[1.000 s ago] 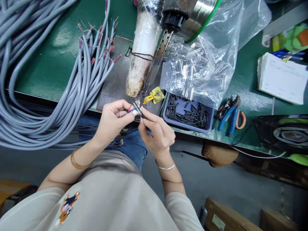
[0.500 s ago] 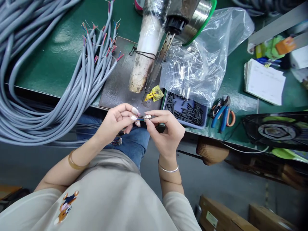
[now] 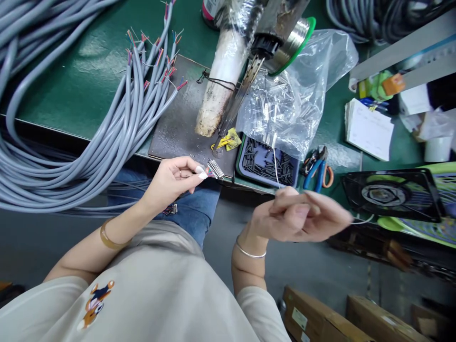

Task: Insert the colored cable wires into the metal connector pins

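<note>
My left hand [image 3: 181, 175] pinches a multi-pin metal connector [image 3: 214, 169] by the coloured wires at its back, just over the bench's front edge. Its pin row faces up and to the right. Off to the right, my right hand [image 3: 299, 216] is raised in front of the bench, fingers curled and partly blurred. A thin silvery solder wire [image 3: 276, 164] runs from above the blue tray [image 3: 296, 176] down to those fingers. A soldering iron [image 3: 242, 90] leans beside a wrapped white tube [image 3: 217, 90], its tip near a yellow sponge [image 3: 233, 139].
Grey cables [image 3: 117, 123] with stripped ends lie at the left. A solder spool [image 3: 292, 45] stands behind a clear plastic bag [image 3: 302, 90] of metal parts. Blue-handled cutters [image 3: 317, 171], a notepad [image 3: 368, 128] and a black fan [image 3: 392, 194] are at the right.
My right hand has left the connector and moved right, with a strand of solder wire now stretched to it. The connector in my left hand has turned, showing its pin row.
</note>
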A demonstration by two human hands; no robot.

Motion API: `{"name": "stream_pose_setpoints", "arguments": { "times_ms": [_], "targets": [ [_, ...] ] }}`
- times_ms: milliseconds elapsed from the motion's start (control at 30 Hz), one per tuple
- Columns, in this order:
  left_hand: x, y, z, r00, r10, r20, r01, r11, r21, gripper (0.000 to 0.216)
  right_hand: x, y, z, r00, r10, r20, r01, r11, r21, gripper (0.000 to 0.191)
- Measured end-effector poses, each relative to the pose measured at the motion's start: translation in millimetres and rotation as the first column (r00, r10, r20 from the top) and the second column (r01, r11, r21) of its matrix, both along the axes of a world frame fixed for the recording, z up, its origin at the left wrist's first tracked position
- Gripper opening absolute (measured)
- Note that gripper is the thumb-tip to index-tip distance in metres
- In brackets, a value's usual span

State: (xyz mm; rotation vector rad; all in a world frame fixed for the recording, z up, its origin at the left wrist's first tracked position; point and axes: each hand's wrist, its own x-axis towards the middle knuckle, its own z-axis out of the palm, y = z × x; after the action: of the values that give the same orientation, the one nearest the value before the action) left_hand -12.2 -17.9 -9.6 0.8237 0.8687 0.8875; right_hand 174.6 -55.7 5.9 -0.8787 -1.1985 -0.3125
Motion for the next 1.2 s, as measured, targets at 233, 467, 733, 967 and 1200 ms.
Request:
{"name": "stream_pose_setpoints", "arguments": {
  "times_ms": [233,467,733,967,1200],
  "targets": [
    [3,1,0.4,0.987,0.142,-0.072,-0.131,0.981,0.147,0.021,-9,-13,-3.9,0.947,0.083,0.311,0.071,0.889,-0.453,0.029],
    [0,8,2.9,0.994,0.053,-0.094,-0.042,0.993,0.111,0.026,-21,-5,-20.9,0.858,0.183,0.48,0.096,0.861,-0.5,0.017],
    [9,7,3.5,0.94,0.264,-0.215,-0.167,0.908,0.385,0.01,-33,5,-32.3,0.971,0.185,0.148,-0.065,0.808,-0.585,0.016],
    [16,9,9.0,0.874,0.37,-0.316,-0.183,0.852,0.491,0.009,-35,12,-26.5,0.954,0.126,0.272,0.034,0.855,-0.517,0.018],
    [12,16,9.8,0.94,0.26,-0.221,-0.162,0.91,0.382,0.011,-27,18,-24.9,0.971,0.211,0.109,-0.109,0.804,-0.585,0.012]
  ]
}}
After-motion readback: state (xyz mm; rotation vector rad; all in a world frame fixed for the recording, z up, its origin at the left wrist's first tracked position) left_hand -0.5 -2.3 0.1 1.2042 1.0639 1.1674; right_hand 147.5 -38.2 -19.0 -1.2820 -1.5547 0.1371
